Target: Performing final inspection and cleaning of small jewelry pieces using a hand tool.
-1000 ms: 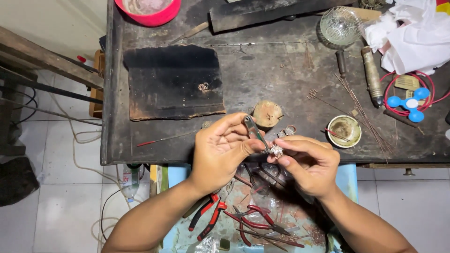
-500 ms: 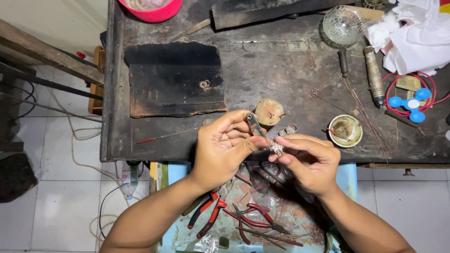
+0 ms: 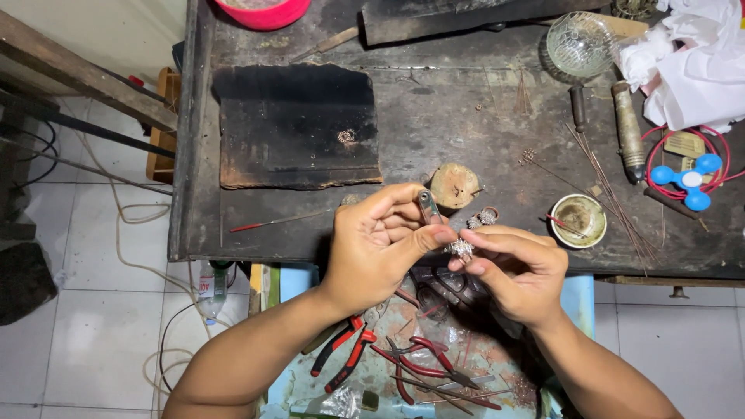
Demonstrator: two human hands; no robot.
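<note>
little had moved since the earlier frame: both hands stayed over the surface [image 3: 466, 116] edge. the left hand [image 3: 380, 237] fingers pinched metal tweezers [image 3: 427, 206]; the right hand [image 3: 520, 271] fingers held the small silver ornament [image 3: 461, 248]. steady, gentle pressure seemed best.

A red bowl [image 3: 264, 12] is cut off by the top edge; the tiny silver piece [image 3: 461, 248] pinched between fingertips stays too small to identify.
</note>
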